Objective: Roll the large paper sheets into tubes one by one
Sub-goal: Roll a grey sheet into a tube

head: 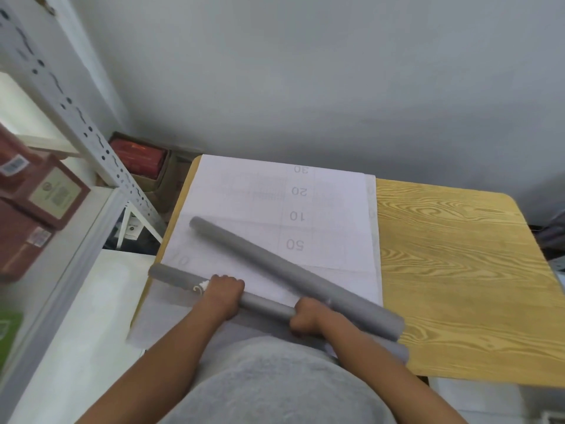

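We note near tube [269, 304] lying at desk [458, 270] front edge, left end overhanging. Left hand [224, 290] and right hand [307, 316] both curled round it. Risk: uneven grip, roll telescopes or loosens. Finished tube [293, 272] just beyond on flat sheets [253, 191]; nudge could send it rolling.

The table [458, 270] shows glossy yellow wood grain, the flat sheets [244, 203] on it are matt white paper faintly printed with a grid and numbers, the two rolled tubes [275, 264] look smooth matt grey, and the shelf upright [76, 117] is white-painted perforated metal.
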